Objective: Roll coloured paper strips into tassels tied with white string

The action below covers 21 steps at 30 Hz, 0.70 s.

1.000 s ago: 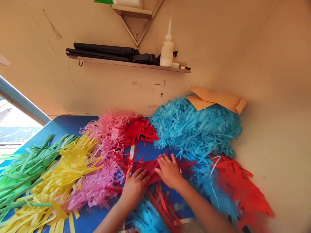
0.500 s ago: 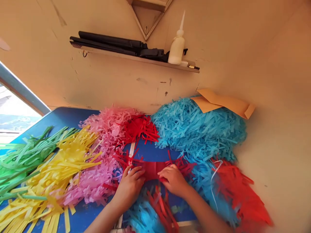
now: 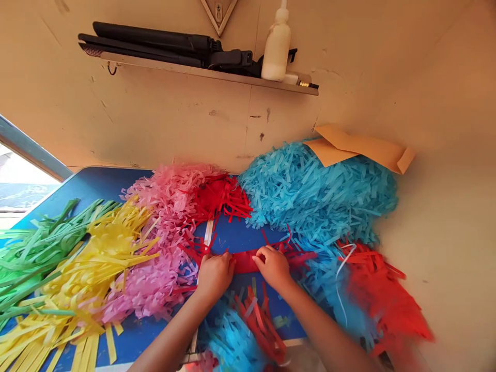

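Observation:
A strip of red tissue paper [image 3: 244, 262] with fringed ends lies stretched across the blue table between my hands. My left hand [image 3: 215, 274] is closed on its left part, fingers curled over the edge. On the right part, my right hand [image 3: 272, 266] pinches the paper between thumb and fingers. Cut red fringe spreads out past both hands. Just below, a bundle of light blue fringe [image 3: 234, 341] and some red paper strips [image 3: 260, 323] lie near the table's front edge.
Green fringe [image 3: 42, 248], yellow fringe [image 3: 104, 253] and pink fringe [image 3: 170, 196] cover the left. A big blue fringe pile [image 3: 318, 196] at the back right bears folded brown paper [image 3: 360, 147]. Red fringe [image 3: 387, 294] lies right. A wall shelf [image 3: 232, 79] holds a glue bottle [image 3: 277, 46].
The red strip between my hands has become narrower, its lower edge now higher. Both hands have shifted up slightly, and the left has closed over the paper. The camera view has tilted down.

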Each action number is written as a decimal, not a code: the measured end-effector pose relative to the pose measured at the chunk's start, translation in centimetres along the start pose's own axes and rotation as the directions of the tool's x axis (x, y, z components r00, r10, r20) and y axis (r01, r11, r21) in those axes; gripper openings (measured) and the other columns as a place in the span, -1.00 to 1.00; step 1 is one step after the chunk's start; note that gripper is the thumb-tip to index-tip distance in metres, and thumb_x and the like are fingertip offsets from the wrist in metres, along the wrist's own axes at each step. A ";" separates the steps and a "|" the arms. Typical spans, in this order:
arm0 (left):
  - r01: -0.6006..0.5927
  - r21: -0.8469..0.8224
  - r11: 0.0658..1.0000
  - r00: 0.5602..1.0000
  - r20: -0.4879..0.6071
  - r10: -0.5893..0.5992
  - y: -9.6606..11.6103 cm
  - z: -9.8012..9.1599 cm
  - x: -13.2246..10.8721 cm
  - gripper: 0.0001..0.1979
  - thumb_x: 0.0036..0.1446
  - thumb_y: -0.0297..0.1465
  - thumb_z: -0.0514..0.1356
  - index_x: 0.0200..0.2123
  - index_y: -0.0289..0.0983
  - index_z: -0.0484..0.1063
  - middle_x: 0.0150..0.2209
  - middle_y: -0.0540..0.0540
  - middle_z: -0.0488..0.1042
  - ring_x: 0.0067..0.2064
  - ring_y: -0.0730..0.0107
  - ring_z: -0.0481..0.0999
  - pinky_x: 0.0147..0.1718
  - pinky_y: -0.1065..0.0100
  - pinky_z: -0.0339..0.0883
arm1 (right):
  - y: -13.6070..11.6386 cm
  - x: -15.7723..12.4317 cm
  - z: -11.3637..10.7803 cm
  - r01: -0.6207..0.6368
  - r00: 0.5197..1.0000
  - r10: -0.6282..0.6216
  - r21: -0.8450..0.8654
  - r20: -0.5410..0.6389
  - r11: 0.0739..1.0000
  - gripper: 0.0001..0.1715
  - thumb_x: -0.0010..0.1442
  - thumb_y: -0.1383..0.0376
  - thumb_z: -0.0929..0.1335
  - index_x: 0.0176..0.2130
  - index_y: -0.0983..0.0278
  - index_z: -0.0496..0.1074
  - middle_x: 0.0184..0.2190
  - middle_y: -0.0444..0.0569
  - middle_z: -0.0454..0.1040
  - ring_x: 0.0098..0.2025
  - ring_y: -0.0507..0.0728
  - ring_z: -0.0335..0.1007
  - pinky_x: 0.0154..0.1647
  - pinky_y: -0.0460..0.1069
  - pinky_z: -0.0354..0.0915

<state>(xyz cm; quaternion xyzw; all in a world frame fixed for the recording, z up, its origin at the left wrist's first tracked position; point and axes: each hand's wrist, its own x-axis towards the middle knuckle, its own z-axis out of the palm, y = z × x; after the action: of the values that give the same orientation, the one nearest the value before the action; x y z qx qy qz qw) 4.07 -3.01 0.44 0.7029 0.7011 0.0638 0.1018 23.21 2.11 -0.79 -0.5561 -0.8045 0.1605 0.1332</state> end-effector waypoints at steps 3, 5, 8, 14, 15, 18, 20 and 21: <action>0.020 0.042 0.999 0.999 0.027 -0.022 0.2 -0.1 0.3 -0.68 0.32 -0.35 -0.03 -0.20 -0.34 0.51 -0.32 -0.29 0.63 -0.25 0.01 0.62 -0.17 0.10 0.28 | 0.0 0.5 0.1 0.001 1.000 -0.001 -0.029 0.019 1.000 -0.84 0.30 0.22 0.37 -0.32 0.20 0.50 -0.35 -0.10 0.59 -0.28 0.12 0.49 -0.31 -0.04 0.08; 0.020 0.057 0.998 0.999 0.042 -0.022 0.1 -0.2 0.3 -0.69 0.30 -0.35 -0.02 -0.20 -0.33 0.51 -0.33 -0.27 0.63 -0.25 0.04 0.62 -0.15 0.11 0.28 | 0.0 0.9 0.0 0.021 0.999 -0.019 -0.045 0.035 0.999 -0.84 0.31 0.20 0.38 -0.31 0.18 0.52 -0.33 -0.10 0.60 -0.28 0.13 0.50 -0.29 -0.04 0.09; 0.022 0.072 0.997 0.998 0.054 -0.026 0.1 -0.2 0.4 -0.71 0.27 -0.35 0.00 -0.22 -0.31 0.51 -0.34 -0.25 0.63 -0.26 0.05 0.62 -0.15 0.13 0.27 | 0.1 1.5 -0.1 0.055 0.997 -0.051 -0.058 0.063 0.997 -0.83 0.30 0.17 0.39 -0.30 0.16 0.53 -0.31 -0.12 0.62 -0.26 0.12 0.51 -0.22 -0.03 0.11; 0.030 0.074 0.997 0.998 0.054 -0.034 -0.1 0.1 0.6 -0.74 0.24 -0.34 0.03 -0.28 -0.29 0.51 -0.38 -0.22 0.63 -0.30 0.10 0.60 -0.17 0.15 0.26 | 0.3 2.3 0.0 0.041 0.996 -0.034 -0.080 0.086 0.996 -0.82 0.29 0.12 0.40 -0.29 0.14 0.55 -0.38 -0.14 0.62 -0.30 0.13 0.53 -0.24 -0.03 0.12; 0.029 0.074 0.997 0.998 0.053 -0.033 -0.1 0.1 0.6 -0.74 0.25 -0.34 0.03 -0.30 -0.29 0.50 -0.39 -0.21 0.62 -0.31 0.12 0.60 -0.17 0.16 0.25 | 0.3 2.3 0.1 0.041 0.996 -0.034 -0.084 0.085 0.996 -0.82 0.29 0.12 0.39 -0.29 0.13 0.55 -0.38 -0.14 0.62 -0.30 0.13 0.53 -0.25 -0.03 0.12; 0.026 0.074 0.997 0.999 0.039 -0.029 0.0 0.1 0.4 -0.76 0.25 -0.34 0.05 -0.31 -0.28 0.49 -0.42 -0.17 0.60 -0.33 0.15 0.58 -0.18 0.17 0.25 | 0.4 2.4 0.3 0.044 0.997 -0.037 -0.095 0.074 0.995 -0.82 0.27 0.11 0.41 -0.30 0.13 0.53 -0.40 -0.16 0.61 -0.31 0.13 0.51 -0.25 -0.02 0.12; 0.035 0.078 0.996 0.999 0.004 -0.035 0.1 -0.2 0.3 -0.79 0.25 -0.36 0.07 -0.20 -0.28 0.48 -0.33 -0.18 0.60 -0.25 0.12 0.56 -0.15 0.15 0.24 | 0.6 2.4 0.3 0.036 0.998 -0.030 -0.108 0.053 0.993 -0.82 0.24 0.11 0.43 -0.30 0.16 0.52 -0.41 -0.13 0.59 -0.33 0.15 0.50 -0.25 0.00 0.13; 0.018 0.083 0.996 1.000 -0.023 -0.017 0.1 -0.4 0.3 -0.78 0.26 -0.38 0.07 -0.11 -0.28 0.46 -0.22 -0.21 0.59 -0.16 0.10 0.54 -0.11 0.13 0.23 | 0.6 2.4 0.2 0.025 0.999 -0.021 -0.117 0.037 0.993 -0.81 0.24 0.11 0.43 -0.27 0.18 0.51 -0.38 -0.10 0.59 -0.30 0.18 0.49 -0.23 0.02 0.13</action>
<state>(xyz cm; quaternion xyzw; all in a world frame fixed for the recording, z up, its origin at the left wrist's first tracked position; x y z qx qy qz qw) 4.10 -2.69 0.81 0.6996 0.7103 0.0413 0.0653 22.88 4.52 -1.13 -0.5506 -0.8213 0.1210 0.0879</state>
